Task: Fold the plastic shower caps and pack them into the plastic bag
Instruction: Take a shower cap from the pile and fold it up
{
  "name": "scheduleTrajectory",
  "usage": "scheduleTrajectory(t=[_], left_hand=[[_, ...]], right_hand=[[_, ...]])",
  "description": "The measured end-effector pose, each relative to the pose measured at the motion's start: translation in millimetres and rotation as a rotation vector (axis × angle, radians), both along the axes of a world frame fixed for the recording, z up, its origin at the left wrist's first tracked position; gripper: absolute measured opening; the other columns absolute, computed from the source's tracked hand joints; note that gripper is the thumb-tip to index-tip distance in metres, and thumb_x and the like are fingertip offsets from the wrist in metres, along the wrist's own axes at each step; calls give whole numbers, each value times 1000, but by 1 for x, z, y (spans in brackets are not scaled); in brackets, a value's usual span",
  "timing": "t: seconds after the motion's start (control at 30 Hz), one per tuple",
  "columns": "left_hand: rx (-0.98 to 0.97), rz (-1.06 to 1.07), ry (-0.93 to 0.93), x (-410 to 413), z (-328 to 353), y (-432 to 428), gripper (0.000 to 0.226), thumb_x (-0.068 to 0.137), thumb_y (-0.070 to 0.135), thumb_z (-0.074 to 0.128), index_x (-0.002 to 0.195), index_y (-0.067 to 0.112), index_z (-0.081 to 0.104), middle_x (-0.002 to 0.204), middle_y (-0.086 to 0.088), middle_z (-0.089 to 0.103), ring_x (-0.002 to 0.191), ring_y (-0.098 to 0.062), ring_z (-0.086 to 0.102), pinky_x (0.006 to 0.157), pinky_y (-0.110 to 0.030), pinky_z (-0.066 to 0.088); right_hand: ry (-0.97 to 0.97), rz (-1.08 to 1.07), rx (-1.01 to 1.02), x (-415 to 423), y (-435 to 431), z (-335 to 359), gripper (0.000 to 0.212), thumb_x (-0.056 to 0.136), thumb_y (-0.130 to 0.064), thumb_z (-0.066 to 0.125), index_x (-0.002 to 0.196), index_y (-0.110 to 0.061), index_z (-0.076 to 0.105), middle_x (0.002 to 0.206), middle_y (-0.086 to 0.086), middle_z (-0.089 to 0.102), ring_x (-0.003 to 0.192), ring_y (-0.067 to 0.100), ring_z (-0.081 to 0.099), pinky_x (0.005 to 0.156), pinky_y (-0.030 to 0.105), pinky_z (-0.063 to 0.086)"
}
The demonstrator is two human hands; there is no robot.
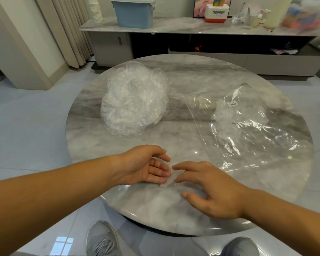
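marble worktop (183, 74), one folded cap (169, 177) between two hands
the plastic bag (257, 137) lies on the right, the pile of shower caps (135, 100) at the back left. the left hand (144, 163) and right hand (211, 189) meet at the front, each grip apart, straight fingers touching the folded cap. its long side points away from the person. the bag is to its right, nearest the right hand.

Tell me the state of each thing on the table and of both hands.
pile of shower caps: unfolded, heaped, untouched.
folded cap: on the table, between both hands.
plastic bag: lying flat, some caps inside.
left hand: fingers straight, touching the folded cap.
right hand: fingers straight, touching it too.
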State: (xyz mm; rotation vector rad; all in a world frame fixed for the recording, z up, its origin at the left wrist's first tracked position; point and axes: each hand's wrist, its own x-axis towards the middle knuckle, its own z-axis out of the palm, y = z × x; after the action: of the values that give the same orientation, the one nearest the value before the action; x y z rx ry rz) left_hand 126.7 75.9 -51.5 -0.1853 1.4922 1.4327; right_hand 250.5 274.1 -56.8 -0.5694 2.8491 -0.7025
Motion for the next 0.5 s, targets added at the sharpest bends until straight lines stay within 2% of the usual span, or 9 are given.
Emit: scheduleTrajectory(t=[0.07, 0.13, 0.17, 0.27, 0.37, 0.5], left_hand=[[-7, -9, -5, 2, 1, 2, 34, 100, 24, 50, 120, 0, 61, 94, -19, 64, 88, -33, 72, 84, -47, 60], [-21, -18, 4, 3, 4, 5, 37, 98, 22, 48, 123, -2, 60, 97, -20, 63, 90, -34, 72, 85, -47, 60], [-27, -25, 13, 3, 6, 5, 37, 97, 21, 47, 124, -2, 59, 99, -20, 63, 91, -34, 72, 85, -47, 60], [-37, -63, 47, 4, 10, 8, 37, 97, 21, 45, 124, 1, 59, 104, -21, 69, 99, -33, 73, 86, -46, 59], [-75, -98, 104, 7, 8, 10, 34, 97, 22, 48, 121, 4, 63, 108, -17, 75, 104, -29, 73, 87, -42, 60], [-97, -135, 197, 11, 3, 11, 29, 96, 28, 61, 116, 8, 67, 104, -10, 77, 101, -22, 74, 87, -38, 60]], right_hand=[[99, -122, -89, -1, 7, 4, 41, 92, -52, 46, 114, -27, 72, 134, -12, 60, 123, 0, 51, 102, 14, 33], [201, -280, -70, -9, 11, 6, 40, 92, -52, 46, 104, -24, 72, 114, -12, 65, 108, 4, 57, 95, 22, 44], [190, -379, -37, -14, 12, 8, 37, 93, -53, 47, 101, -25, 71, 108, -12, 65, 100, 5, 59, 90, 25, 47], [-2, -601, 71, -25, 11, 10, 30, 93, -55, 58, 101, -26, 64, 98, -12, 65, 89, 9, 62, 77, 28, 49], [-178, -644, 184, -27, 6, 8, 37, 87, -59, 64, 100, -25, 59, 90, -10, 63, 93, 17, 63, 78, 33, 52], [-265, -660, 258, -27, 2, 10, 42, 83, -60, 67, 97, -22, 57, 89, -9, 59, 89, 18, 61, 75, 33, 51]])
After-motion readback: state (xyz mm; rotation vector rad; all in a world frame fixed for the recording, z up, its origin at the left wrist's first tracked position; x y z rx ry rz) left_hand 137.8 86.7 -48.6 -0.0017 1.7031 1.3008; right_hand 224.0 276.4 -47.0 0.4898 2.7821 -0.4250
